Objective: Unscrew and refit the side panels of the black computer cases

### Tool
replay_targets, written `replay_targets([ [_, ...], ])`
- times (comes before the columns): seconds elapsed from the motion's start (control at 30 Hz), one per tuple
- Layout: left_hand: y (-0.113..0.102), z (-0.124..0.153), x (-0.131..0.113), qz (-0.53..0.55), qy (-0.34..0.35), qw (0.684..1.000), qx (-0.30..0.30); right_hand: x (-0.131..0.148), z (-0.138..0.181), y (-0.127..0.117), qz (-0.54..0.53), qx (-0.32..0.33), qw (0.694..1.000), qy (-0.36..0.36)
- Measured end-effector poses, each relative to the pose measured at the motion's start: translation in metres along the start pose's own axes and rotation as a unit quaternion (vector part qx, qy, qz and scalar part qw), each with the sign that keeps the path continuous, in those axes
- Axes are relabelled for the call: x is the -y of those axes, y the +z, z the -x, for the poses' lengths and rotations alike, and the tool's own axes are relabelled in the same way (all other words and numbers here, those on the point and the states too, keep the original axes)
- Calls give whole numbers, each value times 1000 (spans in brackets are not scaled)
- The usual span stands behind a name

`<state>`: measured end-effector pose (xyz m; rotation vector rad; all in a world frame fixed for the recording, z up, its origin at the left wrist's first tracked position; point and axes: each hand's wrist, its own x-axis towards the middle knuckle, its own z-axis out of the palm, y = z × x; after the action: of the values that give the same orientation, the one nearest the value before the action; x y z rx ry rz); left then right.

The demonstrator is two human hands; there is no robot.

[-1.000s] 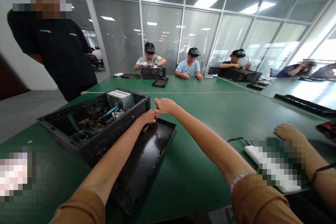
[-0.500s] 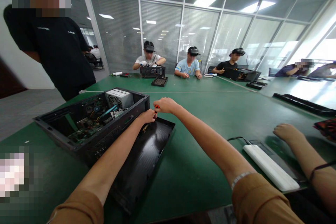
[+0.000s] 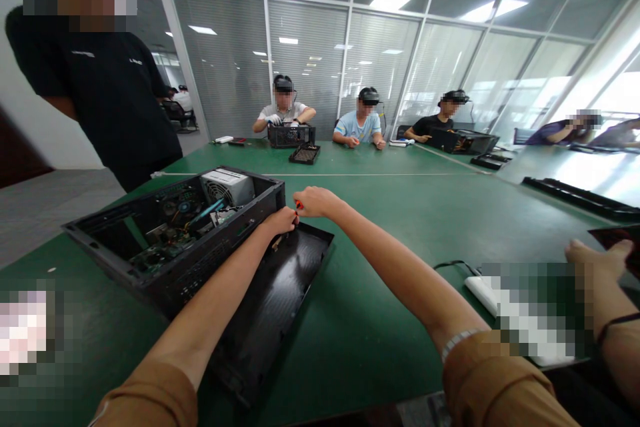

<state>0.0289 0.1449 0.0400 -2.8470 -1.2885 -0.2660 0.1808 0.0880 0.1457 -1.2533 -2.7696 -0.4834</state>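
An open black computer case (image 3: 165, 233) lies on the green table (image 3: 400, 213), its power supply (image 3: 227, 185) and circuit boards showing. Its black side panel (image 3: 280, 293) lies flat beside it. My left hand (image 3: 281, 220) is closed at the case's near right corner, pinching something small that I cannot make out. My right hand (image 3: 315, 201) is a fist around a red-handled screwdriver (image 3: 299, 204), held right above the left hand.
A person in a black shirt (image 3: 100, 100) stands at the table's left end. Three people sit at the far side with their own cases (image 3: 291, 135). A neighbour's hand (image 3: 595, 260) rests at the right near a white device (image 3: 483, 290) with a cable.
My hands stay at the case's corner. The neighbour's hand at the right has slid further right, towards a dark object at the edge.
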Motion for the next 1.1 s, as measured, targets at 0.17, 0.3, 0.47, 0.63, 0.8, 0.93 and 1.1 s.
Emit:
replay_targets([
  [0.17,-4,1,-4,6,9,1000,-3,2,-5,-3,5,4,999,31],
  [0.3,-4,-1,-4,3,9,1000,4,5,-7,-2,-16,-3,999,47],
  [0.47,-3,1,-5,-4,8,1000,6,4,-7,0,-18,18,999,41],
  [0.63,-5,3,-7,-4,7,1000,4,1,-7,-3,-19,41,998,40],
  [0.8,-6,2,-8,-5,5,1000,6,3,-6,-4,-5,11,997,78],
  [0.93,-8,3,-9,-10,-3,1000,7,4,-6,-3,-7,3,997,80],
  [1.1,-8,4,-10,-10,-13,1000,3,-2,-2,-4,-28,44,997,56],
])
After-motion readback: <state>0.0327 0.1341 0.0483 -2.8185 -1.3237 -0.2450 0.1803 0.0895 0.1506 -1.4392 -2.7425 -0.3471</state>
